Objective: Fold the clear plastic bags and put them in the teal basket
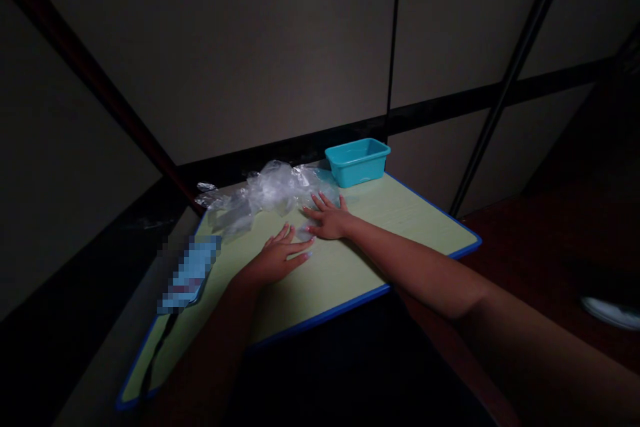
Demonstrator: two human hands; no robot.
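Observation:
My left hand (279, 256) rests on the yellow tabletop, its fingers spread. To the right and a little farther off, my right hand (328, 219) lies flat with fingers apart. A small pale, see-through piece (304, 232) sits on the table between the two hands; its kind is hard to make out. Behind them spreads a crumpled heap of clear plastic bags (275, 188), and the fingertips of my right hand reach to its near edge. A turquoise plastic basket (359, 163) stands upright beyond my right hand, beside the heap.
The small table (420, 220) has a blue edge and stands against a panelled cabinet (280, 47). At its left side lies a blurred-out light blue flat object (193, 273) with a dark strap (160, 350). A pale shoe (611, 313) shows on the dark floor at right.

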